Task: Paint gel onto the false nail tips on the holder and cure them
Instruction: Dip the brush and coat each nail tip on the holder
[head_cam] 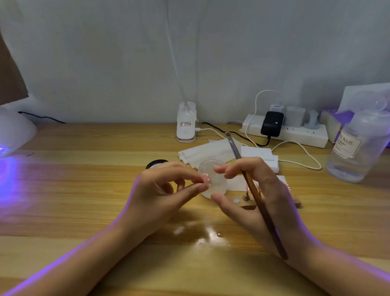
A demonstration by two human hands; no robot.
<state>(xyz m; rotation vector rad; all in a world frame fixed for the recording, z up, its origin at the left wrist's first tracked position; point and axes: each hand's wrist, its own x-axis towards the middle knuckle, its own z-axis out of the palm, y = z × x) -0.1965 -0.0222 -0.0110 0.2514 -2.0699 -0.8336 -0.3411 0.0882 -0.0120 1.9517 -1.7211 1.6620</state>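
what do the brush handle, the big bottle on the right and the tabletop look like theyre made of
Brush handle: glossy amber-brown, slightly see-through, so probably acrylic or resin rather than wood; the right hand holds it.
Bottle: frosted translucent plastic by its cloudy walls, with clear liquid showing low down; glass cannot be ruled out.
Tabletop: light wood or wood-look laminate, with plank seams, grain lines and a soft sheen catching the purple light.

Curing lamp (9, 130) far left; power strip (286, 131) behind wipes (209, 151) (bottle (357, 150) right).

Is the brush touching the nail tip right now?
No, the brush lies across the right hand, bristles pointing away from the nail tip.
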